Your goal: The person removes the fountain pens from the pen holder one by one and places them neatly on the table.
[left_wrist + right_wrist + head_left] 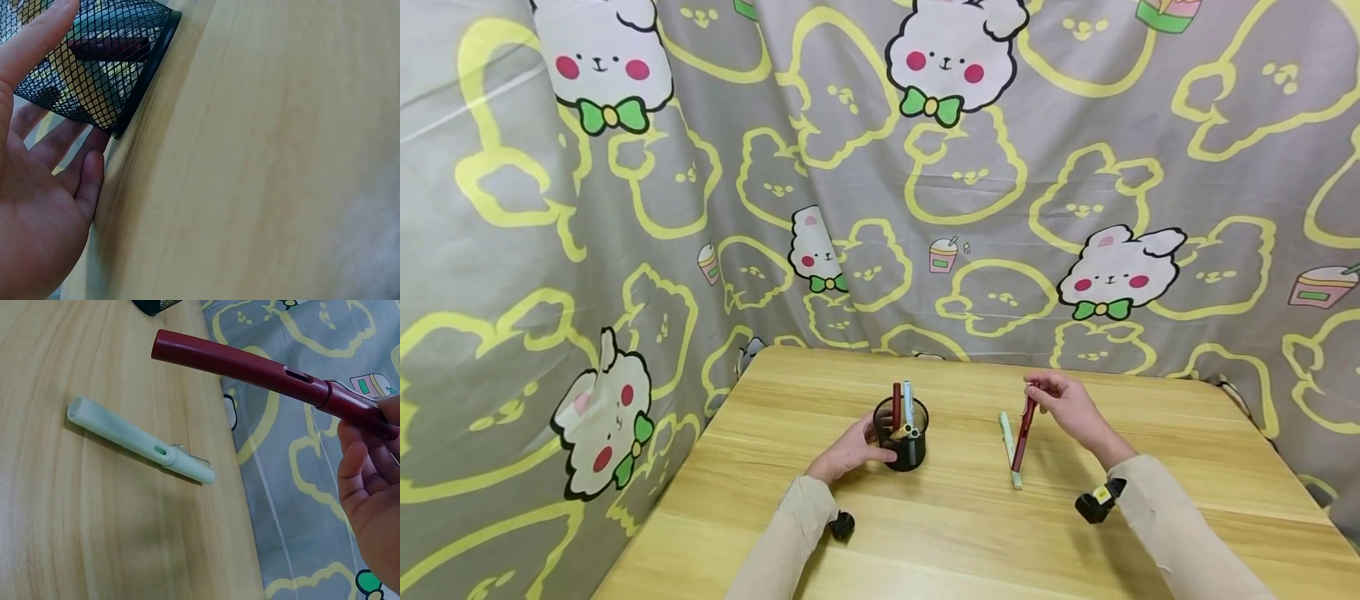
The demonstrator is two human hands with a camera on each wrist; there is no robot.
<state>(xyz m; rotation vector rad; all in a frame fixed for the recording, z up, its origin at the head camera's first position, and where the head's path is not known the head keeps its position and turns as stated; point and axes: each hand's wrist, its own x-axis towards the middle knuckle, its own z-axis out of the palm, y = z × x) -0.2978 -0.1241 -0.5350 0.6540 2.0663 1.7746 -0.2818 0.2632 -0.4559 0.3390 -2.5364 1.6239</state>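
My left hand (pixel 848 450) holds a black mesh pen holder (pixel 906 454), thumb on the near side and fingers on the far side. Inside it stand a dark red pen (pixel 897 405), a light blue pen (pixel 908 402) and other pens showing only their ends. At the right, my right hand (pixel 1070 410) pinches a second dark red fountain pen (pixel 237 365) by its clip end. That pen hangs tilted above the table, its other end pointing down. Below it a pale green pen (pixel 125 431) lies flat, clip end away from me.
A wooden table (pixel 940 533) carries everything. Behind and at the left hangs a grey curtain (pixel 865 208) with cartoon prints, close to the table's edges. Small black devices are strapped to both wrists, the right one (pixel 1096 502) hanging beside the sleeve.
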